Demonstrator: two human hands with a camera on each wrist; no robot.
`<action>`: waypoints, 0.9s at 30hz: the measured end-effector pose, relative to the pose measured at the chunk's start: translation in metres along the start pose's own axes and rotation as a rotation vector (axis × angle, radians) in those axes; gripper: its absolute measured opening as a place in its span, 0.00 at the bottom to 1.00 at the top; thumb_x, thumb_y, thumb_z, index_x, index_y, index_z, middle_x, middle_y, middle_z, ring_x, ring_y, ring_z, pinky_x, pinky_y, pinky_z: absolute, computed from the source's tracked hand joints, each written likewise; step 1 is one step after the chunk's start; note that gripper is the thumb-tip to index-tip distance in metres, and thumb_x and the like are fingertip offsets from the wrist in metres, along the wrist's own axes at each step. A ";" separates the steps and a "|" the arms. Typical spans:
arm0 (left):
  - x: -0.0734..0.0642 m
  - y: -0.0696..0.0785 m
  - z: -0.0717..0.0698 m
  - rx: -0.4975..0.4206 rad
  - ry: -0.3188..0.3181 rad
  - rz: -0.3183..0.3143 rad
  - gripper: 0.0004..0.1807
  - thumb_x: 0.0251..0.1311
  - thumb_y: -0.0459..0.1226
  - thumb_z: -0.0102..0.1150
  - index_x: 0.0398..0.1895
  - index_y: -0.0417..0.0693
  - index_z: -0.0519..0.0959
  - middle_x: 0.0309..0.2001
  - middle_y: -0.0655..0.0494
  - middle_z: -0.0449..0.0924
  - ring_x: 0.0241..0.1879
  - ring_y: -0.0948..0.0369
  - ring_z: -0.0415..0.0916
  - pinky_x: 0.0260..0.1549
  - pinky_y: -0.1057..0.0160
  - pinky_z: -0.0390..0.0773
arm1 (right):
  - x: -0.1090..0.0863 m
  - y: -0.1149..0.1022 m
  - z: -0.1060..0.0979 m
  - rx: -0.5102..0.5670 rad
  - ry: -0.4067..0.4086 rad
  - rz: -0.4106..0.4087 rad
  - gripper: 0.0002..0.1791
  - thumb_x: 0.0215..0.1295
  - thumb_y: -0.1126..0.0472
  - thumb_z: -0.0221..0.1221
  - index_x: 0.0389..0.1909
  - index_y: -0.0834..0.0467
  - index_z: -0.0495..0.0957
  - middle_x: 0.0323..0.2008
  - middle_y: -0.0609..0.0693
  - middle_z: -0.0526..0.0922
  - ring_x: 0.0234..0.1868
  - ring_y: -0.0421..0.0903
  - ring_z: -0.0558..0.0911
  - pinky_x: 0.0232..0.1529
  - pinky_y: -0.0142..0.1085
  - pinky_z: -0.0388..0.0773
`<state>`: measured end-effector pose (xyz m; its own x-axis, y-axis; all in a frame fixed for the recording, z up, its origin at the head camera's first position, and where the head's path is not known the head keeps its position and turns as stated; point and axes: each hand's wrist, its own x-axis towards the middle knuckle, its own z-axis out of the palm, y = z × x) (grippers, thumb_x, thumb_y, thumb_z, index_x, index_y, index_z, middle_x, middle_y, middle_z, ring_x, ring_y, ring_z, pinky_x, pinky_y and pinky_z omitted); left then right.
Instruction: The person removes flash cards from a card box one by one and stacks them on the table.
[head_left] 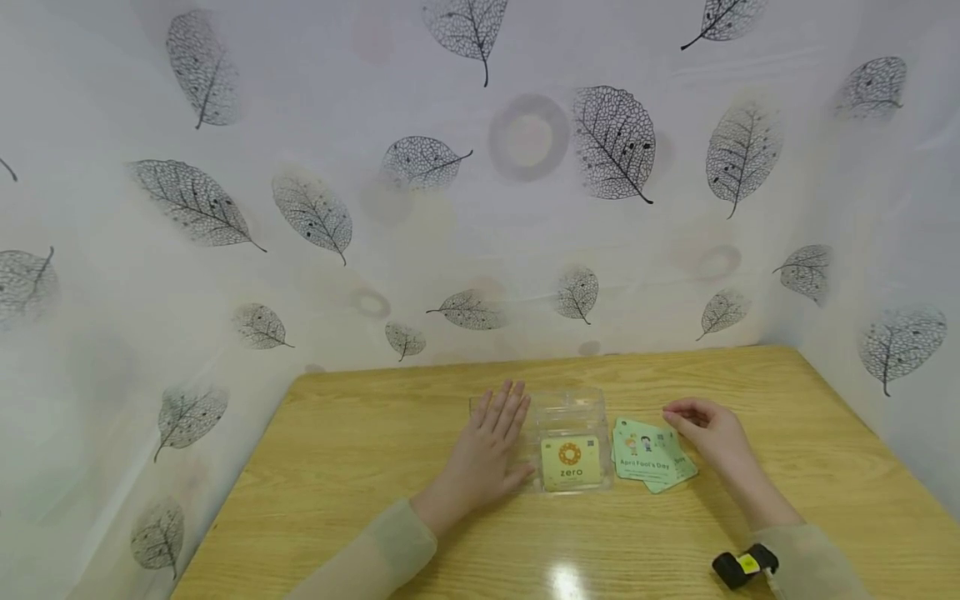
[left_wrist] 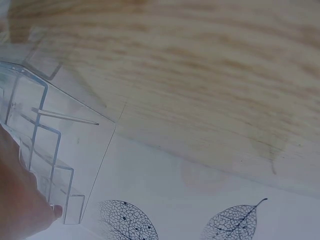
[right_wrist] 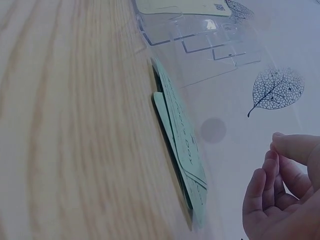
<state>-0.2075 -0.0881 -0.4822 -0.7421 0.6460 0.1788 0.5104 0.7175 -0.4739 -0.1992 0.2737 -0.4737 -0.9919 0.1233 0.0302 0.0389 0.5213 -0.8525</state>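
"What's your rack (head_left: 568, 422) made of?"

"Clear plastic, by its look, smooth, with shiny edges."

"And the cards (head_left: 645, 464)?"

"Smooth, stiff-looking paper."

"The table (head_left: 337, 454)?"

"I see wood grain under a glossy finish."

"Your sleeves (head_left: 401, 542)?"

"Mine look like matt cloth."

"And the backdrop (head_left: 465, 242)?"

"Smooth; cloth or plastic, I can't tell."

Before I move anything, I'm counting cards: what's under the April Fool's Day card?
Under it, at least one green card shows partly; the rest is covered. Any fully hidden cards can't be seen.
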 end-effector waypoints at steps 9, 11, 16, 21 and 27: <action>0.000 0.000 0.000 -0.016 0.004 0.001 0.55 0.75 0.72 0.34 0.87 0.40 0.43 0.88 0.42 0.34 0.88 0.46 0.36 0.86 0.48 0.48 | -0.005 -0.008 0.000 0.032 -0.017 -0.006 0.20 0.77 0.56 0.63 0.57 0.70 0.82 0.39 0.42 0.85 0.36 0.30 0.78 0.36 0.27 0.80; 0.000 0.000 0.000 -0.013 0.006 0.001 0.55 0.75 0.72 0.34 0.87 0.40 0.43 0.88 0.42 0.35 0.88 0.46 0.36 0.86 0.48 0.48 | -0.005 -0.010 0.000 0.021 -0.017 -0.010 0.20 0.77 0.56 0.63 0.57 0.70 0.82 0.39 0.43 0.86 0.36 0.29 0.78 0.36 0.27 0.80; 0.000 0.000 0.003 -0.001 0.005 -0.004 0.55 0.75 0.72 0.32 0.87 0.41 0.42 0.88 0.42 0.33 0.88 0.46 0.35 0.86 0.48 0.47 | -0.005 -0.015 0.001 -0.003 -0.019 0.004 0.19 0.78 0.55 0.62 0.56 0.68 0.82 0.42 0.48 0.87 0.37 0.30 0.78 0.37 0.27 0.80; 0.000 0.001 0.003 -0.004 0.002 -0.007 0.55 0.75 0.72 0.31 0.87 0.41 0.41 0.88 0.42 0.30 0.88 0.46 0.33 0.86 0.48 0.47 | -0.007 -0.019 0.002 0.010 -0.024 0.008 0.20 0.79 0.55 0.62 0.57 0.67 0.82 0.45 0.51 0.87 0.39 0.31 0.79 0.37 0.26 0.81; 0.000 0.000 0.002 -0.003 -0.003 -0.006 0.55 0.75 0.72 0.32 0.87 0.41 0.42 0.88 0.42 0.32 0.88 0.46 0.33 0.86 0.48 0.47 | -0.008 -0.023 0.003 0.016 -0.028 -0.004 0.20 0.79 0.54 0.61 0.57 0.67 0.82 0.44 0.49 0.86 0.38 0.30 0.79 0.38 0.26 0.81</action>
<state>-0.2083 -0.0887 -0.4840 -0.7468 0.6406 0.1788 0.5071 0.7224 -0.4701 -0.1921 0.2582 -0.4556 -0.9950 0.0979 0.0190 0.0335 0.5078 -0.8608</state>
